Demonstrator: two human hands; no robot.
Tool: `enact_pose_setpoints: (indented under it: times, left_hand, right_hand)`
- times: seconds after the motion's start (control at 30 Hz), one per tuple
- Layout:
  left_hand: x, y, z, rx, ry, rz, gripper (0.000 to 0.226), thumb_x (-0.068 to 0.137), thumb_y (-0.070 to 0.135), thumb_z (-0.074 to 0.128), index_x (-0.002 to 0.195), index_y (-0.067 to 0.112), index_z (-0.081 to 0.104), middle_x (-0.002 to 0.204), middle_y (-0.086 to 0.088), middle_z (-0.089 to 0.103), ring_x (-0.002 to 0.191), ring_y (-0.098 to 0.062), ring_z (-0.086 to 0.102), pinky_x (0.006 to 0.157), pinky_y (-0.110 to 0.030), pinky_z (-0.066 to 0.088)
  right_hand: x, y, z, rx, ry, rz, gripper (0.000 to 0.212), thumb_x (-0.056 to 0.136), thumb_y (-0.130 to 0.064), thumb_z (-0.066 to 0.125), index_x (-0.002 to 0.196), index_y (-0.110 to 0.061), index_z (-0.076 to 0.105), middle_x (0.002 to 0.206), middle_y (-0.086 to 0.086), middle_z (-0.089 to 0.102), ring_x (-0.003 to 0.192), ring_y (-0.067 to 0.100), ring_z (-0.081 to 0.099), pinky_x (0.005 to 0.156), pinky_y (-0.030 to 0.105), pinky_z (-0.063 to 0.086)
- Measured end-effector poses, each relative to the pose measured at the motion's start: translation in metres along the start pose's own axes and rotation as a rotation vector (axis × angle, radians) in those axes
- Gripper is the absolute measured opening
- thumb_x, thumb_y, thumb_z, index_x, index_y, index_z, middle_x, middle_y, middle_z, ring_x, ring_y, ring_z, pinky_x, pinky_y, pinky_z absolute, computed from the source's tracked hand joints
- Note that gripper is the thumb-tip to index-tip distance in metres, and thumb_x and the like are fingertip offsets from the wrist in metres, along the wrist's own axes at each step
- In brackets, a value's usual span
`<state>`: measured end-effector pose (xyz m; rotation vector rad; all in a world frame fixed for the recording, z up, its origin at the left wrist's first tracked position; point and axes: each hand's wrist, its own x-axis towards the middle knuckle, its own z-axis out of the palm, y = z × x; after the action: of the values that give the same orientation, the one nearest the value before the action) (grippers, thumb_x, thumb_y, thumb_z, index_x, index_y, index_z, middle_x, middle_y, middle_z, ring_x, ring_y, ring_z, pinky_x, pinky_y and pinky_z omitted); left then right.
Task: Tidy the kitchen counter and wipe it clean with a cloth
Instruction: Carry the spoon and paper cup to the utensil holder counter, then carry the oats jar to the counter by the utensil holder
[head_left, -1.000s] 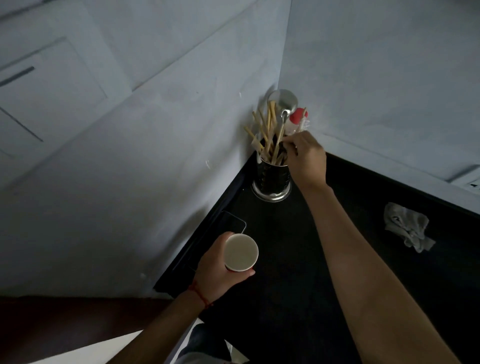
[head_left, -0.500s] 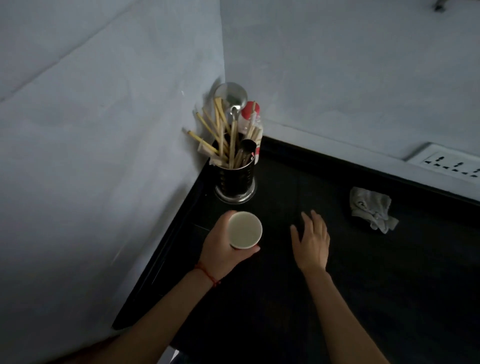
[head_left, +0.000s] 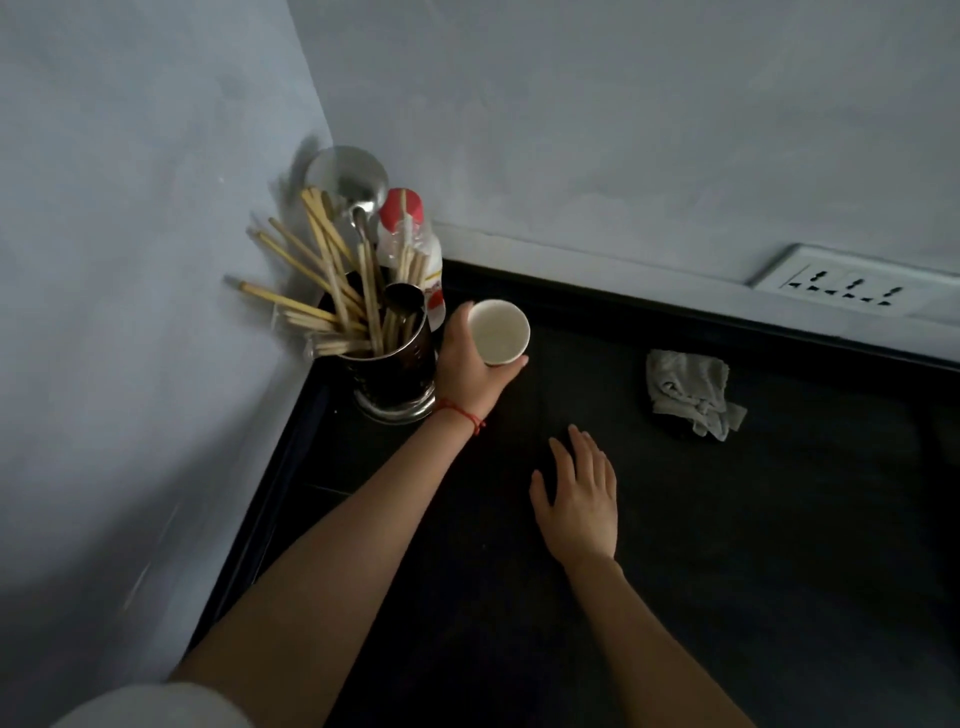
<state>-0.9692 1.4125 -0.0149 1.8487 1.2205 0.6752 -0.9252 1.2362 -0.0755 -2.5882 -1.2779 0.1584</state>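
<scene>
My left hand (head_left: 470, 366) grips a white paper cup (head_left: 498, 332), held upright just right of the metal utensil holder (head_left: 395, 382) in the counter's back left corner. The holder is full of wooden chopsticks and a steel ladle (head_left: 347, 176). A bottle with a red cap (head_left: 410, 244) stands behind it against the wall. My right hand (head_left: 579, 501) hovers flat with fingers spread over the black counter (head_left: 727, 571), holding nothing. A crumpled grey cloth (head_left: 688, 392) lies on the counter to the right, apart from both hands.
Pale walls meet in the corner behind the holder. A white wall socket strip (head_left: 852, 283) sits at the back right, above the counter's raised back edge. The counter's left edge runs along the wall.
My right hand left the utensil holder and drew back over the counter. My left hand carried the paper cup forward, to beside the holder.
</scene>
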Motion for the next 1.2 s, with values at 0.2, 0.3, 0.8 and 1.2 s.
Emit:
enact_pose_setpoints:
  times: [0.2, 0.3, 0.8, 1.2]
  left_hand:
    - [0.021, -0.004, 0.003, 0.019, -0.034, 0.003, 0.090, 0.065, 0.019, 0.081, 0.137, 0.002, 0.031, 0.139, -0.016, 0.042, 0.131, -0.027, 0.040, 0.107, -0.030, 0.033]
    - [0.017, -0.003, 0.000, 0.016, -0.069, -0.001, 0.097, 0.064, 0.019, 0.082, 0.141, 0.004, 0.024, 0.144, -0.014, 0.036, 0.136, -0.026, 0.034, 0.112, -0.033, 0.029]
    - [-0.152, -0.022, -0.032, 0.178, -0.303, 0.159, 0.053, 0.082, 0.029, 0.065, 0.130, 0.013, 0.048, 0.135, -0.006, 0.050, 0.130, -0.016, 0.044, 0.107, -0.024, 0.035]
    - [-0.269, -0.030, -0.015, 0.135, -0.690, 0.264, 0.022, 0.085, 0.018, 0.062, 0.107, 0.013, 0.064, 0.102, 0.010, 0.060, 0.098, -0.004, 0.059, 0.077, -0.007, 0.043]
  right_hand:
    - [-0.001, -0.002, -0.002, -0.007, -0.012, -0.003, 0.047, 0.088, -0.039, 0.039, 0.124, -0.012, 0.054, 0.139, 0.013, 0.048, 0.131, 0.030, 0.043, 0.108, 0.039, 0.026]
    - [-0.001, -0.002, -0.004, 0.010, -0.011, -0.004, 0.044, 0.087, -0.034, 0.051, 0.124, -0.011, 0.054, 0.140, 0.014, 0.047, 0.132, 0.030, 0.041, 0.109, 0.040, 0.026]
    - [-0.073, 0.019, -0.040, 0.226, -0.044, 0.153, 0.041, 0.092, -0.025, 0.050, 0.132, -0.015, 0.047, 0.146, 0.006, 0.039, 0.138, 0.020, 0.032, 0.112, 0.037, 0.027]
    - [-0.289, 0.071, -0.057, 0.348, 0.314, 0.718, 0.033, 0.090, -0.016, 0.055, 0.122, -0.009, 0.057, 0.130, 0.010, 0.056, 0.119, 0.027, 0.052, 0.098, 0.039, 0.045]
